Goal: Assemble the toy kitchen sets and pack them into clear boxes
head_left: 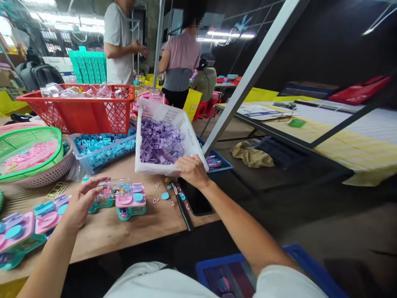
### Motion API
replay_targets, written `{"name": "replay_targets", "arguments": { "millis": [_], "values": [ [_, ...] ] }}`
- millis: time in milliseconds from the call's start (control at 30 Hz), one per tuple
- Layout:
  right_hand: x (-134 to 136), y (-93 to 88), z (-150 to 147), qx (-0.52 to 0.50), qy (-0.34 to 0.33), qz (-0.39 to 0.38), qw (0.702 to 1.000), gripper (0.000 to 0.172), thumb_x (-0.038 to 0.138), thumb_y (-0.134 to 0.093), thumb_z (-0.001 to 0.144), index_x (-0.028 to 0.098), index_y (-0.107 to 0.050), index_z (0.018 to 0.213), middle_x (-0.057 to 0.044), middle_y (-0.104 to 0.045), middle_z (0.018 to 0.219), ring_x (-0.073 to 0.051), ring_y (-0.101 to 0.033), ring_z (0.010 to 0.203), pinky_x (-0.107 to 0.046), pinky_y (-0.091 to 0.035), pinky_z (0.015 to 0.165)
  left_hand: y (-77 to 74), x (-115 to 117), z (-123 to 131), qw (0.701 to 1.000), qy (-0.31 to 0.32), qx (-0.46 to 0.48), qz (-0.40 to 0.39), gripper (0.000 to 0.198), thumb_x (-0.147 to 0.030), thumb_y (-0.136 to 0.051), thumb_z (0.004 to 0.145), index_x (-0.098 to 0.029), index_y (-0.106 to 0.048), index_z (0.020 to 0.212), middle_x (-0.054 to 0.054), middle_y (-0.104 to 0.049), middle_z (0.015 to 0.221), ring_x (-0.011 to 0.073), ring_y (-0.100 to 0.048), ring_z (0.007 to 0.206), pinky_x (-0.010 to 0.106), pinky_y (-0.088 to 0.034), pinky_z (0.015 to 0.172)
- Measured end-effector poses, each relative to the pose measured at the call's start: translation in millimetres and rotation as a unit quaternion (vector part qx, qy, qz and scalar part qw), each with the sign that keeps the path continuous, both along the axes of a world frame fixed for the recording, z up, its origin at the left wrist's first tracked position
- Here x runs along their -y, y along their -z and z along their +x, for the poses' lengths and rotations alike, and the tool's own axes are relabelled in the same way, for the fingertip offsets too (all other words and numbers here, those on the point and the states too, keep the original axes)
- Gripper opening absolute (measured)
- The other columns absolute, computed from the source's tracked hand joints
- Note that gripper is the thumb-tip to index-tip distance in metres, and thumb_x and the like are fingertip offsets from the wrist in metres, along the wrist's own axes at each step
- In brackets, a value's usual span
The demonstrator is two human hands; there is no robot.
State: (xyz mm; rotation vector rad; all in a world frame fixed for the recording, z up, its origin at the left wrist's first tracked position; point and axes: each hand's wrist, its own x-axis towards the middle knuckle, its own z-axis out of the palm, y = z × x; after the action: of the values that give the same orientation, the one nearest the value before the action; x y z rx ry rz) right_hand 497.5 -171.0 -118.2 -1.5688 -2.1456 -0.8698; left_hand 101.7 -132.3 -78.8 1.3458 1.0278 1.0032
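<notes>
In the head view my right hand (194, 170) is closed on the near rim of a white plastic basket (159, 168), which is tilted towards me. Small purple plastic parts (161, 142) fill much of it. My left hand (81, 203) holds a clear plastic cover (126, 183) by its left end, between thumb and fingers. Just under and beside the cover stands a pink and teal toy (132, 203) with a blue disc on top. More such toys (46, 219) stand in a row left of my left hand.
A red basket (82, 114) of clear parts sits above a bin of blue parts (102, 147). Green basket (34, 165) at left. A black phone (197, 198) and a black-handled knife (183, 209) lie near the table edge. A metal post (245, 87) slants at right. People stand behind.
</notes>
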Motion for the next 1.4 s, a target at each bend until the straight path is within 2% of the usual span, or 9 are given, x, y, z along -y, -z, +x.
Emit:
{"name": "replay_targets", "arguments": {
  "millis": [167,433,667,800,933,1000,1067,1200,1400],
  "values": [
    [-25.3,6.3,24.9,0.006,0.075,-0.043,0.996,0.033,0.039,-0.046,0.102,0.02,-0.067,0.086,-0.008,-0.067,0.087,-0.024,-0.05,0.089,-0.037,-0.024,0.076,9.7,-4.4,4.3,1.0,0.006,-0.014,-0.005,0.053,-0.055,-0.086,0.061,-0.022,-0.079,0.101,0.011,-0.074,0.122,0.035,-0.063,0.121,0.043,-0.05,0.105],
    [-11.7,49.3,15.6,-0.08,0.139,-0.103,0.982,0.029,0.034,-0.043,0.102,0.018,-0.068,0.103,-0.01,-0.069,0.099,-0.027,-0.051,0.099,-0.037,-0.03,0.08,20.4,1.7,0.3,0.999,0.034,-0.019,-0.009,0.049,-0.051,-0.083,0.069,-0.023,-0.077,0.109,0.01,-0.072,0.127,0.0367,-0.055,0.133,0.052,-0.034,0.12],
    [20.4,34.2,13.9,-0.173,0.15,-0.064,0.971,0.05,0.039,-0.068,0.09,0.021,-0.057,0.135,-0.015,-0.06,0.127,-0.034,-0.05,0.116,-0.048,-0.038,0.096,11.6,10.1,-1.9,0.999,0.024,-0.02,0.022,0.044,-0.047,-0.082,0.071,-0.023,-0.077,0.108,0.009,-0.072,0.126,0.0353,-0.057,0.131,0.051,-0.036,0.119],
    [63.0,25.8,-34.3,-0.326,0.028,-0.037,0.944,0.059,0.051,-0.069,0.087,0.023,-0.054,0.136,-0.015,-0.057,0.126,-0.034,-0.052,0.12,-0.052,-0.044,0.102,2.7,27.6,9.5,0.998,0.023,-0.049,0.044,0.046,-0.048,-0.082,0.071,-0.022,-0.076,0.108,0.009,-0.072,0.125,0.0336,-0.06,0.126,0.044,-0.049,0.107],
    [99.4,27.5,-106.5,-0.508,-0.183,-0.152,0.828,0.094,0.075,-0.069,0.074,0.027,-0.036,0.148,-0.015,-0.048,0.138,-0.032,-0.056,0.125,-0.046,-0.054,0.101,3.4,53.0,39.8,0.991,0.108,-0.063,0.044,0.049,-0.049,-0.08,0.073,-0.019,-0.074,0.111,0.011,-0.072,0.121,0.0312,-0.065,0.112,0.039,-0.057,0.088],
    [107.6,31.0,-131.7,-0.542,-0.221,-0.182,0.79,0.091,0.074,-0.068,0.077,0.029,-0.035,0.149,-0.014,-0.048,0.14,-0.03,-0.058,0.125,-0.045,-0.055,0.101,7.4,62.3,52.7,0.98,0.168,-0.084,0.074,0.046,-0.047,-0.073,0.079,-0.018,-0.071,0.115,0.012,-0.071,0.12,0.0288,-0.066,0.107,0.037,-0.056,0.084],
    [111.6,35.6,-142.1,-0.535,-0.209,-0.166,0.801,0.069,0.061,-0.068,0.085,0.029,-0.045,0.142,-0.012,-0.054,0.134,-0.028,-0.059,0.125,-0.045,-0.053,0.103,11.5,63.9,58.2,0.962,0.182,-0.133,0.157,0.043,-0.046,-0.066,0.086,-0.019,-0.068,0.119,0.013,-0.069,0.121,0.0276,-0.065,0.108,0.038,-0.054,0.088],
    [122.5,49.9,-136.2,-0.44,-0.115,-0.084,0.886,0.05,0.035,-0.074,0.085,0.027,-0.058,0.131,-0.011,-0.059,0.125,-0.028,-0.058,0.123,-0.048,-0.05,0.107,21.7,40.2,50.1,0.873,0.104,-0.29,0.378,0.055,-0.047,-0.064,0.087,-0.017,-0.058,0.132,0.018,-0.057,0.136,0.0351,-0.052,0.124,0.054,-0.038,0.109],
    [129.8,89.6,-135.7,-0.301,-0.1,-0.119,0.941,0.046,0.027,-0.072,0.085,0.026,-0.062,0.13,-0.012,-0.061,0.129,-0.029,-0.054,0.127,-0.051,-0.047,0.11,45.2,3.8,47.6,0.769,0.142,-0.433,0.448,0.068,-0.043,-0.061,0.089,-0.011,-0.04,0.145,0.026,-0.047,0.139,0.0395,-0.051,0.124,0.056,-0.044,0.1]
  ]
}}
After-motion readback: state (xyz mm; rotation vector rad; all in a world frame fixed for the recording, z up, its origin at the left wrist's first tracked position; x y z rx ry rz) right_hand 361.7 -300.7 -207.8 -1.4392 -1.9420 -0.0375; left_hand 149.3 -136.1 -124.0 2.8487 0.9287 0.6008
